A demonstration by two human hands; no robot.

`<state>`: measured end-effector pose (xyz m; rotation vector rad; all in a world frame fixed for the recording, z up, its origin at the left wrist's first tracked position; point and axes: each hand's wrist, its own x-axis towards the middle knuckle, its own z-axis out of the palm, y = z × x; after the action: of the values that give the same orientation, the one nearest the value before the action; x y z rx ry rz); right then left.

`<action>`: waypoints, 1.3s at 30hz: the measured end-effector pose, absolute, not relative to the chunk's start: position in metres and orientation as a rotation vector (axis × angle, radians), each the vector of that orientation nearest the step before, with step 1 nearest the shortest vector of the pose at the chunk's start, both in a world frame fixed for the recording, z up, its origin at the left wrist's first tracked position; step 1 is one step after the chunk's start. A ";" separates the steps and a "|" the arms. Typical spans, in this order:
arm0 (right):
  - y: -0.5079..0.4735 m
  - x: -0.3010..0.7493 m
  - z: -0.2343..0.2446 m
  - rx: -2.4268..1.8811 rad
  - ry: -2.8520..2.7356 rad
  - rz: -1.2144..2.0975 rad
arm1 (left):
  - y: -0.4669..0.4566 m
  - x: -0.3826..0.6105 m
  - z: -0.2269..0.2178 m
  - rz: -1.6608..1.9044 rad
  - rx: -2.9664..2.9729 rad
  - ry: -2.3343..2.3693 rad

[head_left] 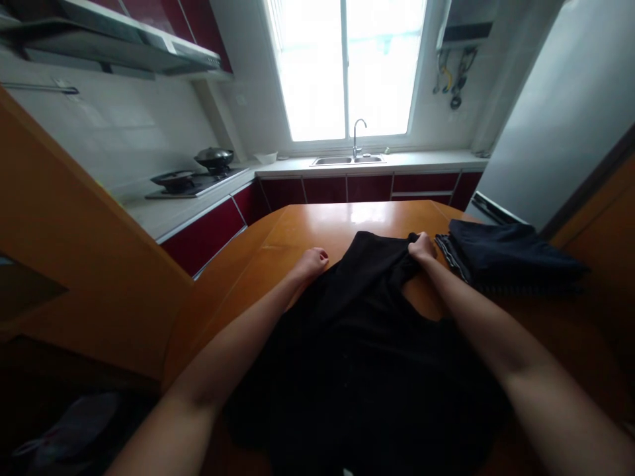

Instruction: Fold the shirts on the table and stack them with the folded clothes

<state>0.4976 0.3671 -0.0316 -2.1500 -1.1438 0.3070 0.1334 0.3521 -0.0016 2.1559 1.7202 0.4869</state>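
Note:
A black garment, too dark to tell its exact kind, lies spread and creased over the wooden table. At its far right corner, my right hand is closed on a bunched bit of the cloth. Below that hand, a curved gap in the garment shows the tabletop. My left hand rests by the garment's far left edge, fingers curled closed; whether cloth is between them is hidden. Right of my right hand lies a stack of folded dark clothes, some with a striped edge.
Beyond the table runs a counter with a sink and tap under the window. A hob with two pans is at left. A fridge stands at right, and an orange-brown wooden panel at near left.

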 end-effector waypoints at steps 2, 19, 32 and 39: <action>0.363 0.493 -0.033 -2.191 -1.189 0.251 | 0.370 0.156 -0.003 0.462 2.143 1.701; 0.350 0.479 -0.032 -2.215 -1.454 0.034 | 0.398 0.136 0.001 0.544 1.943 1.824; 0.357 0.477 -0.036 -2.135 -1.606 0.029 | 0.425 0.083 0.020 0.629 1.113 1.378; 0.356 0.477 -0.035 -2.107 -1.577 0.046 | 0.446 0.116 0.011 0.574 0.930 1.067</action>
<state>0.4773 0.3564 -0.0349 -2.1072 -1.5770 0.0455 0.1163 0.4457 0.0114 0.9304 1.0671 0.5744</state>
